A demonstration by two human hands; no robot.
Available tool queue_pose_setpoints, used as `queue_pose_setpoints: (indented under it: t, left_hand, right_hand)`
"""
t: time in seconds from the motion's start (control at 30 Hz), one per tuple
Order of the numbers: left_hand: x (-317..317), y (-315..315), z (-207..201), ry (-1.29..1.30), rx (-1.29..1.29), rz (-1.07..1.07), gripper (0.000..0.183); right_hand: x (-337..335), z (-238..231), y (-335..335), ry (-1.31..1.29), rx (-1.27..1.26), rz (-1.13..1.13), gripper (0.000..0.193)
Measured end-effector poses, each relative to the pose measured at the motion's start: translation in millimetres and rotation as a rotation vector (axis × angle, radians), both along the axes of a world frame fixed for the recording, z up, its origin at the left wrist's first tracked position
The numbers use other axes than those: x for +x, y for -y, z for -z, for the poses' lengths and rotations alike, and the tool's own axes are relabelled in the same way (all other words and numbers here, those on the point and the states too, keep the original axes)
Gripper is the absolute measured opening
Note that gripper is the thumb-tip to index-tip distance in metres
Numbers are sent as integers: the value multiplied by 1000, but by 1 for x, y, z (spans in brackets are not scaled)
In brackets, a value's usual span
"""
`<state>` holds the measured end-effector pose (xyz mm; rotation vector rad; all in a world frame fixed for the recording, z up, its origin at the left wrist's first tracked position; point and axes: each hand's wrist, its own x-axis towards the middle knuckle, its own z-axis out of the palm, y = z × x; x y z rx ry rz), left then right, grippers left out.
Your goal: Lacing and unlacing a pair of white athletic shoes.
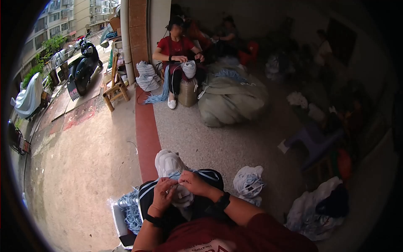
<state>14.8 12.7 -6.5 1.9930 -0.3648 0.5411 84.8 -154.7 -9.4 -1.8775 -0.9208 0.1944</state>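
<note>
My left hand and my right hand meet over my lap, fingertips almost touching. Both are closed in a pinch at a light-blue lace; the exact grip is too small to make out. Just beyond my fingers stands a stack of white pieces that look like shoe uppers. Another white piece lies below my hands, partly covered by them. Beside my left leg, a white box holds a tangle of blue laces.
A bundle of white pieces with blue laces lies right of my knee. Further right are a pale bag and a purple stool. Ahead, a person sits by a large greenish sack. A bamboo chair and a scooter stand left.
</note>
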Motion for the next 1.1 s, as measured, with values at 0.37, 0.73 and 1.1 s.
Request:
queue_pose_setpoints:
  t: [0.37,0.73,1.1]
  left_hand:
    - [-5,-14,23,-21,142,-294,8]
    - [-4,-16,25,-25,322,-348,5]
    - [3,1,17,-57,722,-273,4]
  right_hand:
    - [-5,2,-12,347,-255,-45,14]
    - [1,-4,-14,293,-158,-50,8]
    - [9,16,2,-379,130,106,7]
